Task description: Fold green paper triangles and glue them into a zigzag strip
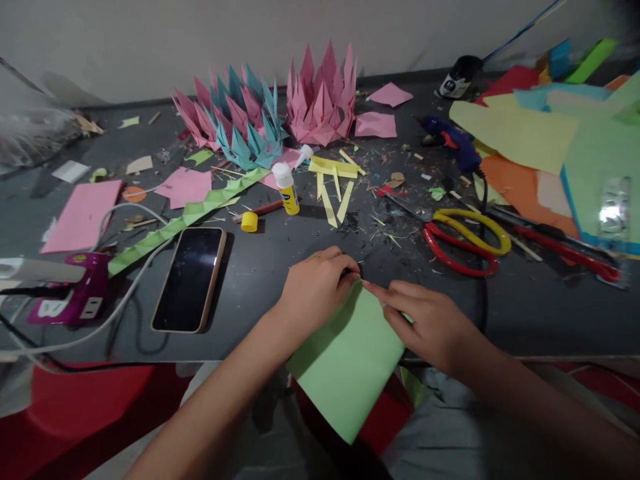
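A light green sheet of paper [353, 360] lies partly on the table's front edge, its near corner hanging over my lap. My left hand [320, 283] is closed at the sheet's far corner, fingers curled and thumb against the paper. From the other side, my right hand [417, 313] pinches the same corner, its index fingertip close to my left fingers. Beyond the hands stand a glue stick [286, 190] without its cap and the yellow cap [249, 222]. Narrow yellow paper strips [335, 167] lie farther back.
Scissors [467, 240] and a glue gun [453, 140] lie to the right, near stacked coloured paper [520, 133]. A phone [190, 280], a purple power socket [75, 293] with cables and a folded green strip [187, 217] are left. Folded paper crowns [323, 100] stand behind.
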Motion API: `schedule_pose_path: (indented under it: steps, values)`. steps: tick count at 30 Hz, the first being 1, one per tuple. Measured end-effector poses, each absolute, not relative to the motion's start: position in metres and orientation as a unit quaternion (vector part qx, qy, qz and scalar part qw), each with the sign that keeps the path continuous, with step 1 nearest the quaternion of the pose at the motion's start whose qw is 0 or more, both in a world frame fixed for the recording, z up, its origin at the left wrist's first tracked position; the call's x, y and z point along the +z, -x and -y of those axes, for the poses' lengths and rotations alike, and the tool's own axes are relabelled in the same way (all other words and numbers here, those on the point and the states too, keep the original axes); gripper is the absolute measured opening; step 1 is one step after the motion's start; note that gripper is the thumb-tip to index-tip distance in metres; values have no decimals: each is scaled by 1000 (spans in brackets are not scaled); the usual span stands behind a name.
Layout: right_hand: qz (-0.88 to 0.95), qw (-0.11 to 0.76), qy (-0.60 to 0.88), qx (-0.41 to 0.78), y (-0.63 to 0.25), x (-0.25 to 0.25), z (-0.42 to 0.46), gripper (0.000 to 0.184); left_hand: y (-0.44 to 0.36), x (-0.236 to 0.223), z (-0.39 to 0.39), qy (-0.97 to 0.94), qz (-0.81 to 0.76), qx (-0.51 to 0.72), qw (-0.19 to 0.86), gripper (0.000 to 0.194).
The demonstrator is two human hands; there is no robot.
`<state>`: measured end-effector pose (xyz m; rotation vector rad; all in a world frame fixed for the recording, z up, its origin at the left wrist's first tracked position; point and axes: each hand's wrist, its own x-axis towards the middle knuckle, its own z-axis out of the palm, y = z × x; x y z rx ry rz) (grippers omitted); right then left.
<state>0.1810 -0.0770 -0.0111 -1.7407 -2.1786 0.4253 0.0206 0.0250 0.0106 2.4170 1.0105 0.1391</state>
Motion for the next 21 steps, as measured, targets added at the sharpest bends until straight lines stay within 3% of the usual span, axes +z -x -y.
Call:
schedule_pose_path:
  steps: [8, 14, 21]
  values:
    - [759, 157, 614, 151, -180, -11, 77, 40, -21, 8, -24, -897, -372, 61, 231, 11]
    - [743, 147, 634, 153, -177, -10, 76, 37, -17, 9, 2, -957, -265, 73, 92, 16]
    - [770, 124, 626, 23, -173, -4, 83, 30, -18, 8, 30, -942, -323, 78, 38, 22]
